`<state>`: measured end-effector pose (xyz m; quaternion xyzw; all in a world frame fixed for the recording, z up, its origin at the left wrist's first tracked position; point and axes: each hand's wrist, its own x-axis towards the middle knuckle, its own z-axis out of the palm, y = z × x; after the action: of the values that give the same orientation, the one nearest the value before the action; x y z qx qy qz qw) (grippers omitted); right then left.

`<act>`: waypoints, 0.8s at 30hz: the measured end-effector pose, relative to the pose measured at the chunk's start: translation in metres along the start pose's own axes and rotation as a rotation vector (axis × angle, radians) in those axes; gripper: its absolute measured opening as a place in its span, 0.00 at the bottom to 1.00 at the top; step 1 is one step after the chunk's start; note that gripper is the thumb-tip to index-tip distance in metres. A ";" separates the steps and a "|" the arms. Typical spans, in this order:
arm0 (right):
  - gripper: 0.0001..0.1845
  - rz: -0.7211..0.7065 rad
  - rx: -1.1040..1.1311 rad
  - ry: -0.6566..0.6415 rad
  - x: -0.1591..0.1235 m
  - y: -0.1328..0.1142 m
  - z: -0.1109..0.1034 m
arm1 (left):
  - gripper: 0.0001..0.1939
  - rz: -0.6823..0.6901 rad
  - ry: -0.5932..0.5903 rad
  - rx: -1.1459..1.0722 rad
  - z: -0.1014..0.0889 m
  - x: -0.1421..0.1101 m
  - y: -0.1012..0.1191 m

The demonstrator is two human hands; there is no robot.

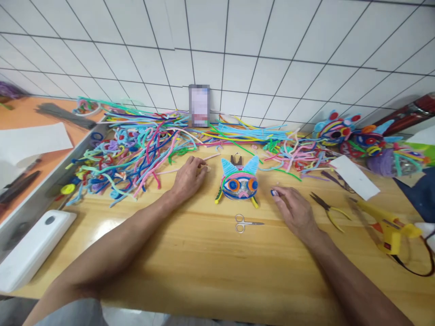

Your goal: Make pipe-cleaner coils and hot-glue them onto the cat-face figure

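Pipe-cleaner cat [239, 180] stands mid-table, between hands; ears, eyes, nose on. Right hand [299, 213] pinches small blue-white piece [273, 193], unattached. Left hand [190, 177] half curled by pale stem [212, 157], grip unclear. Scissors [252, 223] near side. Remaining work: can't tell.

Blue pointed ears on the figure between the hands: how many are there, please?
2. One ear stands atop the figure toward the left hand, the other ear toward the right hand; neither is hidden.
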<state>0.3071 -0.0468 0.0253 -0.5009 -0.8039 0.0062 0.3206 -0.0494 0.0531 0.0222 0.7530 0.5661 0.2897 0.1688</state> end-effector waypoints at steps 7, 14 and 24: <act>0.09 0.062 0.059 0.048 -0.001 -0.002 -0.003 | 0.10 0.062 -0.018 -0.063 0.000 0.002 -0.004; 0.08 0.061 0.124 0.038 0.000 -0.003 -0.002 | 0.12 0.043 -0.018 -0.090 0.001 0.003 -0.006; 0.20 0.740 0.920 0.107 0.003 -0.003 -0.001 | 0.15 -0.051 -0.023 -0.162 -0.004 0.005 -0.001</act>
<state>0.3038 -0.0459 0.0287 -0.5570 -0.4733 0.4401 0.5215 -0.0518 0.0576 0.0257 0.7256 0.5579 0.3213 0.2430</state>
